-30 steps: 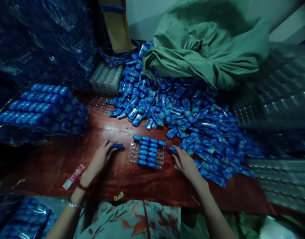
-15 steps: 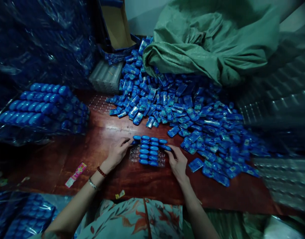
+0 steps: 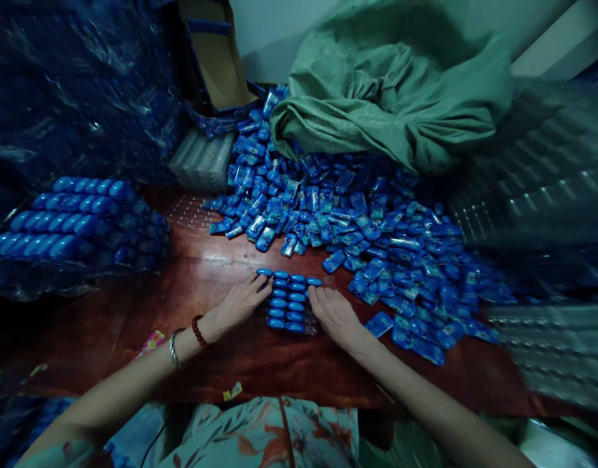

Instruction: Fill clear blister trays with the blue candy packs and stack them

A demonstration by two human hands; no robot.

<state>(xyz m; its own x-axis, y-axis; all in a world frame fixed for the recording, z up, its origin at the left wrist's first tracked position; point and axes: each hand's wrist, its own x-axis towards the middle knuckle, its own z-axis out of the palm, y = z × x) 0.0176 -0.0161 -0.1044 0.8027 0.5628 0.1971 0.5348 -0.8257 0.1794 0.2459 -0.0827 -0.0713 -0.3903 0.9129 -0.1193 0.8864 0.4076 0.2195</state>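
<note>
A clear plastic tray [image 3: 309,323] lies on the table in front of me. Its two middle columns hold glossy blue rounded containers [image 3: 278,303] standing on edge, and one more sits at the top of each outer column. My left hand [image 3: 243,300] is at the tray's left side, its fingers closed on a blue container just below the top one. On the right side, my right hand [image 3: 332,313] has its fingertips bent down at the outer column, closed on another blue container that they mostly cover. My left hand and forearm hide the tray's lower left slots.
A large heap of loose blue containers [image 3: 323,214] spills from a green sack [image 3: 391,97]. Filled trays [image 3: 75,224] are stacked at left. Clear trays are stacked at the back [image 3: 201,159] and at right [image 3: 547,344]. Wrapper scraps [image 3: 233,391] lie near the table's front edge.
Both hands have moved inward over the tray's outer columns, bringing blue containers from its sides into the slots. The camera view has shifted slightly.
</note>
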